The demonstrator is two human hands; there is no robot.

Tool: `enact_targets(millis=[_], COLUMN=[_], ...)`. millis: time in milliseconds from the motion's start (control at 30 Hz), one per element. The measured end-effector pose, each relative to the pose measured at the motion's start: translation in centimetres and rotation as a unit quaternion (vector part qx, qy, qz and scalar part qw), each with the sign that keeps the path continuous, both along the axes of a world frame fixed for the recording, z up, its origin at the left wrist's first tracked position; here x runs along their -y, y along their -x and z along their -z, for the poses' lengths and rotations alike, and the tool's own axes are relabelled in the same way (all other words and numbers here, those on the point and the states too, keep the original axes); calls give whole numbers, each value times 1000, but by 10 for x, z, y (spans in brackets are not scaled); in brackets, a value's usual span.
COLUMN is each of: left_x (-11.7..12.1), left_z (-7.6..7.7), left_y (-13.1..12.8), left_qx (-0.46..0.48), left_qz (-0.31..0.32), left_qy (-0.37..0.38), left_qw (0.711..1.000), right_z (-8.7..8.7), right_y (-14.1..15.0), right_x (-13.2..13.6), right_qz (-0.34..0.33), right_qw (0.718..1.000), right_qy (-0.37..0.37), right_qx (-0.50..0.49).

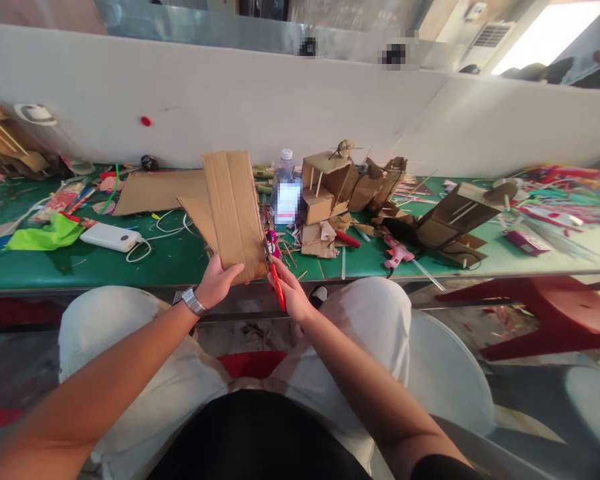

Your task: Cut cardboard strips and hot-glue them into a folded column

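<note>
My left hand (217, 280) grips the lower left corner of a tall piece of cardboard (233, 213), thumb across its front. The piece stands upright above the table's near edge. Closed around the red handles of a pair of scissors (279, 285) is my right hand (293, 293). The scissor blades point upward along the cardboard's right edge near its bottom; whether they bite into it I cannot tell. Behind the piece lies more flat cardboard (153, 193) on the green tabletop.
Cardboard models (325, 183) stand behind, right of a plastic bottle (286, 180). A pink glue gun (397, 255) lies near another cardboard model (455, 220). On the left are a white power bank (111, 237) with a cable and green material (50, 235). A red stool (555, 307) stands at right.
</note>
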State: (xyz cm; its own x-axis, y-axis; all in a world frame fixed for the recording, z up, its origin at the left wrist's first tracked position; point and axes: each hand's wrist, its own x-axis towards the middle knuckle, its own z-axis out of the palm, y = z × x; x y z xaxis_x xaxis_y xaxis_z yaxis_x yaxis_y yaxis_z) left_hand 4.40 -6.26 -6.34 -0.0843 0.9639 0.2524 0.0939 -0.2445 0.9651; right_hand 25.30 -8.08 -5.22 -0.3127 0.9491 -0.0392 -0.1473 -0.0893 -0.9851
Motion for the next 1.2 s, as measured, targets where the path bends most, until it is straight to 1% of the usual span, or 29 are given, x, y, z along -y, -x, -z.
enact_targets(millis=[233, 467, 633, 733, 833, 900, 933, 967, 1033, 1133, 1200], left_x=[-1, -1, 0, 2, 0, -3, -6, -8, -13, -16, -16], left_z=[-2, -1, -1, -3, -7, -8, -9, -10, -10, -12, -13], left_y=[2, 2, 0, -2, 2, 9, 12, 17, 25, 33, 36], left_qx=[19, 10, 14, 19, 30, 46, 56, 65, 78, 89, 90], left_qz=[-14, 0, 5, 4, -15, -36, -48, -61, -86, -107, -106], left_qy=[5, 4, 5, 0, -16, -28, -35, -42, -58, -76, -85], left_qw=[1000, 1000, 1000, 1000, 999, 998, 997, 995, 991, 987, 987], right_z=[-7, -7, -7, -7, -11, -16, -18, -20, -23, -23, -21], right_y=[3, 5, 8, 11, 7, -5, -14, -24, -47, -77, -89], right_x=[-1, 2, 5, 6, 1, -8, -14, -20, -33, -46, -50], right_qz=[17, 23, 18, 24, 36, 58, 74, 98, 144, 220, 252], right_qw=[1000, 999, 998, 997, 998, 998, 992, 978, 955, 902, 866], right_qy=[-12, 44, 61, 68, 47, 4, -28, -62, -89, -116, -120], right_qx=[2, -17, 0, -17, -17, 39, 97, 173, 245, 352, 416])
